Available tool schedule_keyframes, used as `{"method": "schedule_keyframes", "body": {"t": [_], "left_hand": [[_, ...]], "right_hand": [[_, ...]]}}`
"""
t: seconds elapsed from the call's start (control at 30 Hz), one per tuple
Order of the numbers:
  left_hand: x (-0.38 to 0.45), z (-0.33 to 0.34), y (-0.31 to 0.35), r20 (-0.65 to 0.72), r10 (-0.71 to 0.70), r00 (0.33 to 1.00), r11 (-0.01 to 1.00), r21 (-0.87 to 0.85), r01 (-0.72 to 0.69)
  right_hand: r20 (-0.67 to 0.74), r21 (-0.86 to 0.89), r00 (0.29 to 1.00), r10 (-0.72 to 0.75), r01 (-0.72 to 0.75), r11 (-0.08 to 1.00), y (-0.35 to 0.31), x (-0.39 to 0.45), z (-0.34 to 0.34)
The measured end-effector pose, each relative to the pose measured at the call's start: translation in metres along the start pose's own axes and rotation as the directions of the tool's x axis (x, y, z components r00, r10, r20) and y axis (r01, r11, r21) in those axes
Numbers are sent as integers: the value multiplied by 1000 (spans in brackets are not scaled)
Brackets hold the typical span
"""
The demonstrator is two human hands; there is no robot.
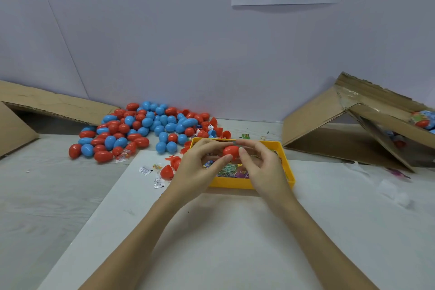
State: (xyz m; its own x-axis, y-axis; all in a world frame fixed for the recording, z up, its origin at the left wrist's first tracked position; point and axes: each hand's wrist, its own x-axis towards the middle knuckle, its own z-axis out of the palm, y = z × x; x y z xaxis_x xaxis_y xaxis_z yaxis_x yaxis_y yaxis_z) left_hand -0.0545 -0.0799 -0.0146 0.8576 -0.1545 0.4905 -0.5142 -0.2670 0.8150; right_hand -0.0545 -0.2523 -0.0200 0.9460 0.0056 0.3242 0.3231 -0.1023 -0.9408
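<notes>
Red egg (pixel 231 151) held betw. both hands above yellow tray (pixel 289 167), long axis approx. left-right. My left hand (pixel 200 160) pinches left end, right hand (pixel 260 162) pinches right end; both equally near. Likely next: pull halves apart sideways. Room OK both sides; egg pile (pixel 141 127) well clear left.

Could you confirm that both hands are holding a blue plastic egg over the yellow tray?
Not quite: the head view shows the egg is red, not blue. The left hand and right hand do hold it over the yellow tray.
</notes>
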Motion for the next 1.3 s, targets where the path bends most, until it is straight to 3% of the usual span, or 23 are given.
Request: {"method": "schedule_keyframes", "body": {"t": [0.13, 0.3, 0.5, 0.63, 0.7, 0.77, 0.83, 0.93, 1.03, 1.13, 1.3], "left_hand": [[-1, 1, -1, 32, -58, 998, 998, -20, 58], [-2, 3, 0, 77, 100, 992, 989, 101, -108], [-2, 2, -4, 34, 84, 996, 987, 136, -88], [-1, 1, -4, 51, 84, 995, 980, 176, -91], [-1, -1, -4, -11, 82, 997, 972, 222, -78], [1, -3, -6, -99, 50, 994, 966, 257, -23], [1, -5, -8, -164, 31, 986, 955, 295, 19], [2, -6, -10, -197, 12, 980, 948, 313, 51], [2, -6, -12, -180, -8, 984, 941, 331, 68], [1, -5, -11, -169, -8, 986, 938, 342, 66], [1, -6, -9, -193, -4, 981, 933, 352, 73]], "right_hand": [[1, 24, 1000, 7, -7, 1000, 2, 1, -4], [-57, 39, 997, 45, -43, 998, 5, 3, -1], [10, 2, 1000, -13, 13, 1000, 7, 3, -2], [-17, -27, 1000, -12, 12, 1000, 7, 3, -1], [-60, -80, 997, -38, 33, 996, 7, 2, -1], [-78, -354, 982, -171, 133, 926, 9, 2, -5], [28, -602, 971, -236, 204, 772, 11, 1, -10], [200, -773, 976, -83, 209, 599, 12, 1, -13], [274, -807, 958, -89, 279, 520, 14, -1, -12], [227, -799, 968, -105, 247, 549, 12, 0, -10], [33, -601, 966, -257, 225, 767, 4, -1, -11]]}}
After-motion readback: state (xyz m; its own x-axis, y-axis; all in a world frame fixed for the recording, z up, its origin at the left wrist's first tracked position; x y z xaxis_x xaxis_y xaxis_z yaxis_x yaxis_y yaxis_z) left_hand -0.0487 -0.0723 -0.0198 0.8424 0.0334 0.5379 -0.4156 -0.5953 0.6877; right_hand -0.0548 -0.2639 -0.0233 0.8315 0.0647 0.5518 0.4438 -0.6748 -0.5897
